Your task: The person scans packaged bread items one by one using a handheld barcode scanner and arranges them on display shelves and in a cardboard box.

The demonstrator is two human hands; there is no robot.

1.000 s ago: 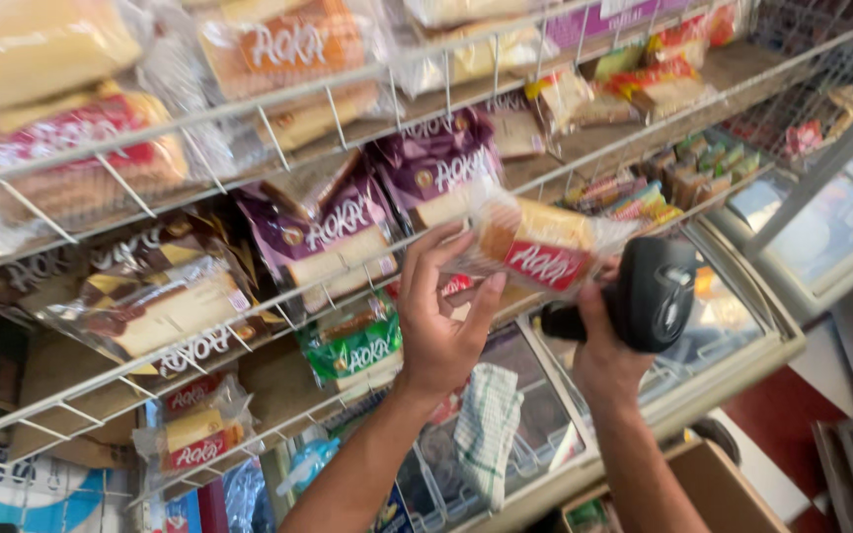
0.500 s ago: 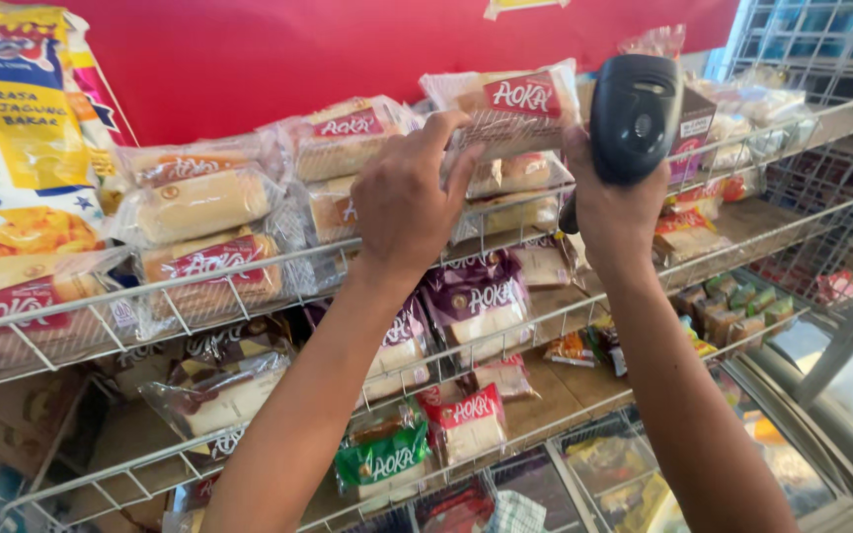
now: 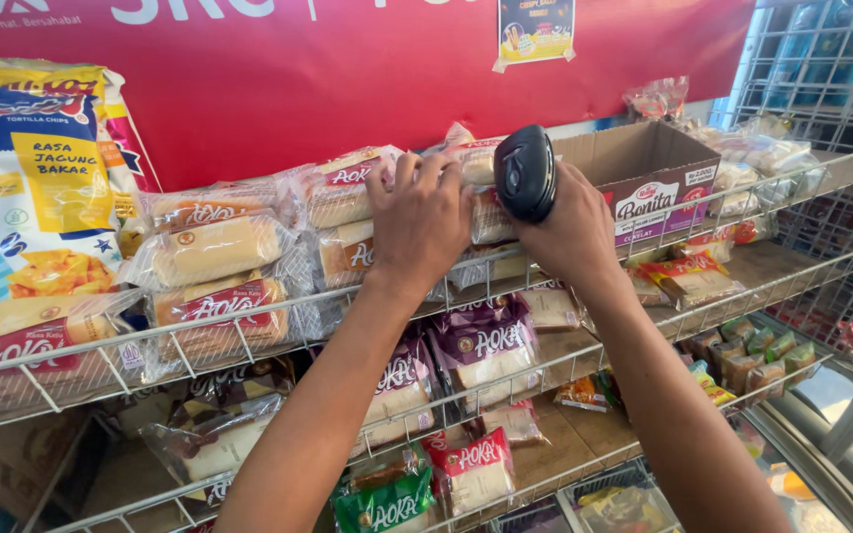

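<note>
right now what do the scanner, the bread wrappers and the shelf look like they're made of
Scanner in the right hand: likely hard plastic, black, slightly glossy with soft highlights. Bread wrappers by the left hand: thin clear plastic film, crinkled and shiny. Shelf: metal wire, apparently white-coated, seen in its thin rods.

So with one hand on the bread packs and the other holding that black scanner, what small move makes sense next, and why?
Probably tilt the scanner down toward the bread pack under the left hand: the right hand holds it beside the packs, facing the camera.

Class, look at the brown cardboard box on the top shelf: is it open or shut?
Open: the cardboard box shows a bare brown inside, with no lid.
</note>
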